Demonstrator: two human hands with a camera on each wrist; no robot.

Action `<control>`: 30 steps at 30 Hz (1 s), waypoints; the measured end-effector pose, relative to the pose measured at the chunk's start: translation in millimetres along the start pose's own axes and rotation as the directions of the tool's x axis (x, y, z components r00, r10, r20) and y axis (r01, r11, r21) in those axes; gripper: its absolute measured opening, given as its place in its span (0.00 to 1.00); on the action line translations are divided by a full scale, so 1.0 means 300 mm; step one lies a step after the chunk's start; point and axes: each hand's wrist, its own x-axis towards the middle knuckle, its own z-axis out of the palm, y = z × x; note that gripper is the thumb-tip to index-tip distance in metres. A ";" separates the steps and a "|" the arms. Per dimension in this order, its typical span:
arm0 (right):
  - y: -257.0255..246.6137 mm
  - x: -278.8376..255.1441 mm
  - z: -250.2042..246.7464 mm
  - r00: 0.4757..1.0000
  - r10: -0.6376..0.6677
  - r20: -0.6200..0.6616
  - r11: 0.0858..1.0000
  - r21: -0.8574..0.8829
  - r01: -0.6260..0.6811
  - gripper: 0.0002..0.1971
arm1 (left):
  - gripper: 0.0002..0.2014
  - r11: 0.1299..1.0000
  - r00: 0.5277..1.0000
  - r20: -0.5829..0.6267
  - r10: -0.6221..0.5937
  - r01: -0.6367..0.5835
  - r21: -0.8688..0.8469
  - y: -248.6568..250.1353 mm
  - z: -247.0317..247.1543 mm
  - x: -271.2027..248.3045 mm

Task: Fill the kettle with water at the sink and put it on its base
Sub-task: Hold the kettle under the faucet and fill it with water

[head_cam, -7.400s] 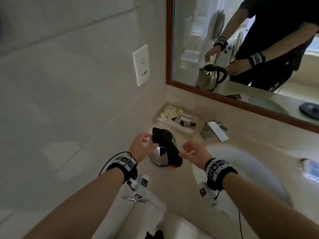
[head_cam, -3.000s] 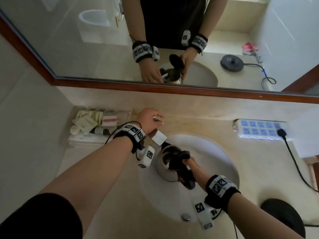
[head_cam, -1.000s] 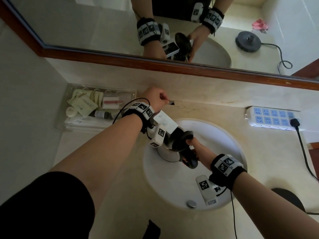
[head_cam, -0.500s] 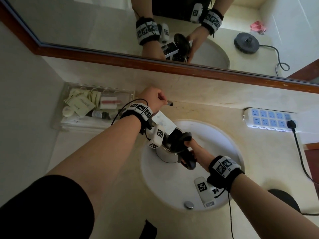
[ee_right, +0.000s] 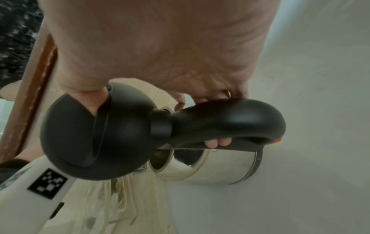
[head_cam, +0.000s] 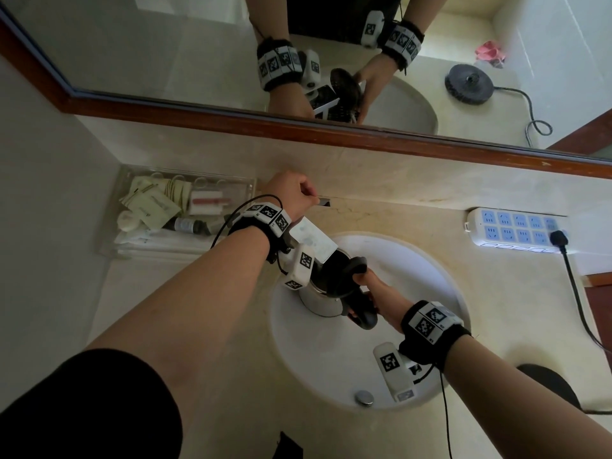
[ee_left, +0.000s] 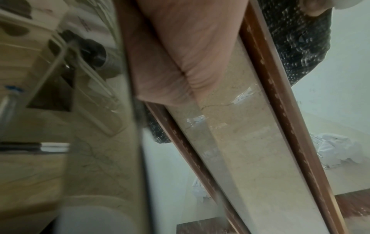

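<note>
The steel kettle (head_cam: 318, 298) hangs in the white sink (head_cam: 427, 293) with its black lid (head_cam: 341, 271) flipped open, its mouth under the flat faucet spout (head_cam: 313, 241). My right hand (head_cam: 374, 293) grips the black kettle handle (head_cam: 362, 318); in the right wrist view my fingers (ee_right: 218, 142) curl round the handle (ee_right: 230, 121), beside the lid (ee_right: 100, 131). My left hand (head_cam: 291, 193) is a fist round the thin faucet lever (head_cam: 324, 202) behind the spout. I cannot tell if water runs. The black kettle base (head_cam: 546, 382) lies on the counter at the right.
A clear tray (head_cam: 231, 180) of toiletries stands at the back left. A white power strip (head_cam: 516, 231) with a black cord (head_cam: 576, 293) lies right of the sink. The mirror's wooden frame (head_cam: 331, 130) runs along the back. A drain plug (head_cam: 364, 397) sits at the basin's near side.
The kettle went from the counter at the left into the sink under the spout. Over the last second both hands and the kettle have held nearly still.
</note>
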 end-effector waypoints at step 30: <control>-0.014 -0.010 0.003 0.999 -0.021 0.040 1.000 0.014 0.021 0.24 | 0.04 1.000 1.000 0.023 -0.004 0.004 0.009 0.024 -0.020 -0.020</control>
